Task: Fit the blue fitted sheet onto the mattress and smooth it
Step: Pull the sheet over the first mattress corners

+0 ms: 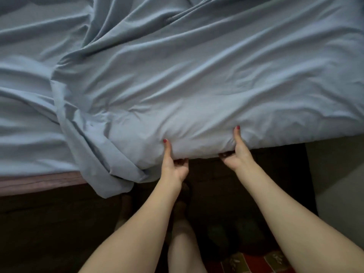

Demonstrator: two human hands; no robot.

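**Sheet edge in hand at mattress side**

While both hands grip the near hem, left hand (pixel 174 166) and right hand (pixel 237 154) each pinch the blue fitted sheet (pixel 197 85), thumbs on top, fingers curled under. Sheet lies rumpled over the mattress (pixel 39 183). Light, soft, stretchy; best held at the hem.

Both hands gripped the blue fitted sheet (pixel 197 85) at the mattress edge: left hand (pixel 174 166), right hand (pixel 237 154), thumbs on top, fingers curled under. Sheet wrinkled, loose corner hanging left; pink mattress (pixel 39 183) exposed there.
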